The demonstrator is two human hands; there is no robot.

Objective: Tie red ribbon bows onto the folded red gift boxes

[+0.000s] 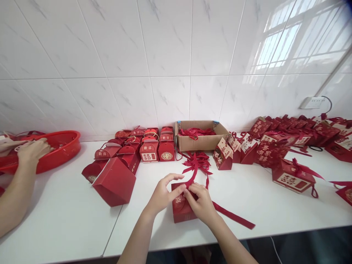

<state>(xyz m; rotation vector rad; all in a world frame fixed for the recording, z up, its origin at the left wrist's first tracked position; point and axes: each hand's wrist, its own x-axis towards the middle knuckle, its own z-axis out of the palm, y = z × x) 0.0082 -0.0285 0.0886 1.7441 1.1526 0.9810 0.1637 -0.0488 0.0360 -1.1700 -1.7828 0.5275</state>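
A red gift box (pixel 183 212) stands on the white table in front of me, with a red ribbon (pixel 233 214) at its top. One ribbon end rises above my fingers, and the other trails right across the table. My left hand (pixel 166 192) is at the box's upper left, its thumb and fingers curved around the ribbon near the top. My right hand (pixel 202 201) lies over the top right of the box, fingertips pinched on the ribbon. The two hands' fingertips nearly meet. Just behind the box lies a pile of loose red ribbons (pixel 200 161).
A cardboard box (pixel 198 143) of ribbons stands by the tiled wall. Red boxes (pixel 114 183) are grouped at left; ribboned boxes (pixel 293 176) crowd the right. Another person's hands (pixel 34 150) are at a red basin (pixel 62 152) on the far left.
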